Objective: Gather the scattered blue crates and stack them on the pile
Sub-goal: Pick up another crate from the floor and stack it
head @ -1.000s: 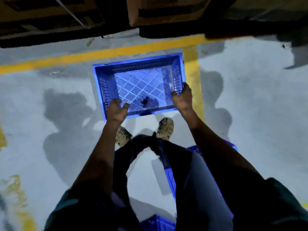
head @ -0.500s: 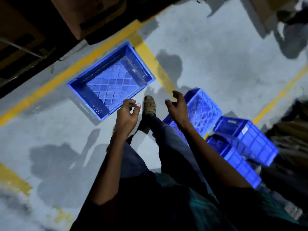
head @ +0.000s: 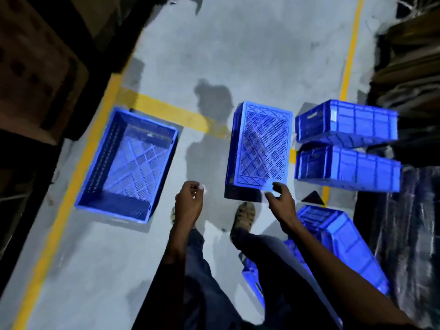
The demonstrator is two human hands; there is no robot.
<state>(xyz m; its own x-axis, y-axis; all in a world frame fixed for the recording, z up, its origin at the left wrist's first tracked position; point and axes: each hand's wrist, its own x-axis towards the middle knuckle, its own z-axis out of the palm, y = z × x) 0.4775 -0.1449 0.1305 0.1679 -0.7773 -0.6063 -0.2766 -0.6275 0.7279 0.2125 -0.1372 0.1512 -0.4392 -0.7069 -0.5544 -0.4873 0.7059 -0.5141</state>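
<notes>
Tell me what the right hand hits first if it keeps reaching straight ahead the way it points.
Most likely the upturned mesh crate: the right hand points at its near edge, fingers open. Depth is unclear, so the gap cannot be judged.

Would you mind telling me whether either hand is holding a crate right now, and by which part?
Nothing is held. The left hand hangs free; the right hand reaches toward the upturned crate, fingers open.

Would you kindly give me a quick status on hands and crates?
Left hand empty, right hand empty, reaching for overturned crate. Upright crate on floor, left. Path clear.
</notes>
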